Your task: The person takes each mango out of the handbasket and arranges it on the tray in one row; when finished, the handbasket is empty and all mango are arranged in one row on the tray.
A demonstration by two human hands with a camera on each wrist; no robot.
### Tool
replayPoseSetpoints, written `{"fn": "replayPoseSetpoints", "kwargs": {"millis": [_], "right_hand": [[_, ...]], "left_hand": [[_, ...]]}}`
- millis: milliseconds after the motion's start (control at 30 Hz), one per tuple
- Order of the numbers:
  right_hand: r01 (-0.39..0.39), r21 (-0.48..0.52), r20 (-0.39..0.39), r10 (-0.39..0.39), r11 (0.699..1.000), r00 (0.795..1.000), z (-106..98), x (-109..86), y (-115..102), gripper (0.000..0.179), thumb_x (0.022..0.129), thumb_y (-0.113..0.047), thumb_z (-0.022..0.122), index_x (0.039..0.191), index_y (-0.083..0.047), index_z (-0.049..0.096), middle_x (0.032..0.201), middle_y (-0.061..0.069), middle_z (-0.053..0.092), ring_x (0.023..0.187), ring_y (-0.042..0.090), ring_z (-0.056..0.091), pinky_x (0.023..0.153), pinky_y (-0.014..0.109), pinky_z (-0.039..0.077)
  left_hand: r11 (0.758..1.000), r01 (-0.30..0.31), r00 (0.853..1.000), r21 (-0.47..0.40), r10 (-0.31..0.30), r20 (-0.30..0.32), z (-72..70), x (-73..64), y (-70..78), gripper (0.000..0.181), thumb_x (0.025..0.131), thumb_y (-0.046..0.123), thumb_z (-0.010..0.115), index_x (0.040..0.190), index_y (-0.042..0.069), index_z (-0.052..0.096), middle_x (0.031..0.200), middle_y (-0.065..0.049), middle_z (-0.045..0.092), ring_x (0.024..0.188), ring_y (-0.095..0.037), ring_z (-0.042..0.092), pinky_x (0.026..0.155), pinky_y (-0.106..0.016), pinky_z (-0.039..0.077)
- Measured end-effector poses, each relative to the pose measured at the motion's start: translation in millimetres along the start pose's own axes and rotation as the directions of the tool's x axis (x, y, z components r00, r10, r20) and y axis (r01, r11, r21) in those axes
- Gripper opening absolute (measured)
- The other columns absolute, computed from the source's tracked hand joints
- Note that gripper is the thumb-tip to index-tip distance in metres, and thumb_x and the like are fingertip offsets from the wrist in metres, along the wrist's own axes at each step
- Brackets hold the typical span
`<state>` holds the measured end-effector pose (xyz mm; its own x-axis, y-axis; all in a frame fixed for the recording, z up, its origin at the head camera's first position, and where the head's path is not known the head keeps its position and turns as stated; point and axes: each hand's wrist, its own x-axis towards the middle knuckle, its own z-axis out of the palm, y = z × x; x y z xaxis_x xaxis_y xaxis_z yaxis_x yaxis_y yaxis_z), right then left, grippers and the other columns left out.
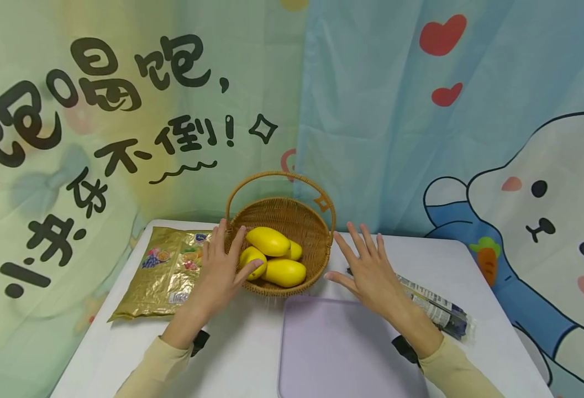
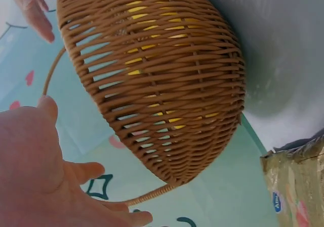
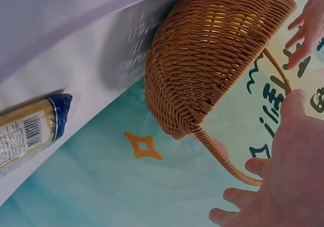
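Observation:
A brown wicker basket (image 1: 294, 213) with an arched handle (image 1: 279, 173) stands near the back of the table, holding several yellow mangoes (image 1: 268, 241). Left of it, my left hand (image 1: 220, 273) hovers with spread fingers and holds nothing. My right hand (image 1: 371, 276) is likewise spread, to the basket's right and apart from it in the head view. Both wrist views show the woven side of the basket (image 2: 167, 80) close by, mango yellow peeking through its gaps. Whether the left fingers touch the basket is hard to tell.
A gold printed bag (image 1: 159, 276) lies on the left of the white table (image 1: 232, 359). A pale purple board (image 1: 341, 348) lies in front of the basket. Partly behind the right forearm is a long printed packet (image 1: 438, 309). A cartoon-printed curtain (image 1: 361, 127) hangs behind the table.

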<state>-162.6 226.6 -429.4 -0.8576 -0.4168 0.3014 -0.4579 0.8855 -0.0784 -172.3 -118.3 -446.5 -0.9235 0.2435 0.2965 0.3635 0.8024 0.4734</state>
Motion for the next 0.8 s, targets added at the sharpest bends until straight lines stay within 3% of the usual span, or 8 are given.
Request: {"fn": "replayPoseSetpoints", "kwargs": {"millis": [233, 367, 500, 667, 733, 800], "right_hand": [[0.008, 0.007, -0.005, -0.008, 1.000, 1.000, -4.8, 3.7, -4.5, 0.086, 0.096, -0.063, 0.055, 0.164, -0.022, 0.022, 0.169, 0.020, 0.015, 0.155, 0.045, 0.014, 0.119, 0.071, 0.015], [0.022, 0.016, 0.002, -0.022, 1.000, 1.000, -7.9, 7.4, -8.2, 0.085, 0.096, -0.063, 0.055, 0.164, -0.021, 0.023, 0.169, 0.019, 0.016, 0.155, 0.043, 0.016, 0.120, 0.069, 0.014], [0.049, 0.024, 0.004, -0.049, 0.998, 0.999, -10.0, 13.1, -13.0, 0.085, 0.096, -0.063, 0.054, 0.163, -0.021, 0.023, 0.167, 0.018, 0.019, 0.155, 0.039, 0.019, 0.122, 0.066, 0.014], [0.079, 0.036, 0.002, -0.079, 0.996, 0.997, -11.6, 22.1, -21.9, 0.084, 0.097, -0.062, 0.054, 0.163, -0.019, 0.025, 0.165, 0.020, 0.025, 0.152, 0.037, 0.027, 0.122, 0.063, 0.018], [0.088, 0.043, 0.003, -0.088, 0.995, 0.996, -12.4, 26.5, -26.1, 0.084, 0.097, -0.062, 0.053, 0.163, -0.018, 0.025, 0.164, 0.020, 0.026, 0.151, 0.037, 0.029, 0.123, 0.061, 0.019], [0.093, 0.050, 0.004, -0.093, 0.994, 0.996, -13.2, 31.1, -30.3, 0.084, 0.097, -0.063, 0.052, 0.163, -0.018, 0.025, 0.164, 0.020, 0.026, 0.151, 0.036, 0.031, 0.124, 0.059, 0.019]], "left_hand": [[0.995, 0.052, 0.998, -0.083, -0.050, 0.024, 0.5, 2.6, -9.7, 0.087, 0.099, 0.059, 0.055, 0.165, 0.020, 0.015, 0.168, -0.021, -0.013, 0.155, -0.048, -0.003, 0.120, -0.071, 0.006], [0.988, 0.096, 0.994, -0.119, -0.089, 0.066, 1.6, 4.8, -12.3, 0.087, 0.098, 0.063, 0.052, 0.165, 0.021, 0.014, 0.167, -0.026, -0.012, 0.152, -0.054, 0.004, 0.116, -0.074, 0.015], [0.984, 0.121, 0.989, -0.133, -0.107, 0.104, 4.9, 7.3, -15.1, 0.088, 0.098, 0.064, 0.053, 0.165, 0.019, 0.016, 0.166, -0.030, -0.007, 0.146, -0.060, 0.020, 0.111, -0.073, 0.030], [0.980, 0.154, 0.976, -0.127, -0.132, 0.171, 10.7, 10.0, -18.9, 0.094, 0.093, 0.069, 0.055, 0.164, 0.019, 0.018, 0.167, -0.030, -0.006, 0.133, -0.062, 0.043, 0.091, -0.061, 0.053], [0.974, 0.180, 0.969, -0.139, -0.151, 0.197, 12.5, 11.5, -20.4, 0.097, 0.091, 0.072, 0.057, 0.164, 0.022, 0.017, 0.167, -0.027, -0.010, 0.130, -0.062, 0.046, 0.077, -0.054, 0.058], [0.968, 0.202, 0.963, -0.148, -0.168, 0.213, 13.2, 13.0, -21.2, 0.102, 0.088, 0.075, 0.058, 0.164, 0.023, 0.016, 0.168, -0.025, -0.012, 0.132, -0.062, 0.044, 0.074, -0.052, 0.059]]}}
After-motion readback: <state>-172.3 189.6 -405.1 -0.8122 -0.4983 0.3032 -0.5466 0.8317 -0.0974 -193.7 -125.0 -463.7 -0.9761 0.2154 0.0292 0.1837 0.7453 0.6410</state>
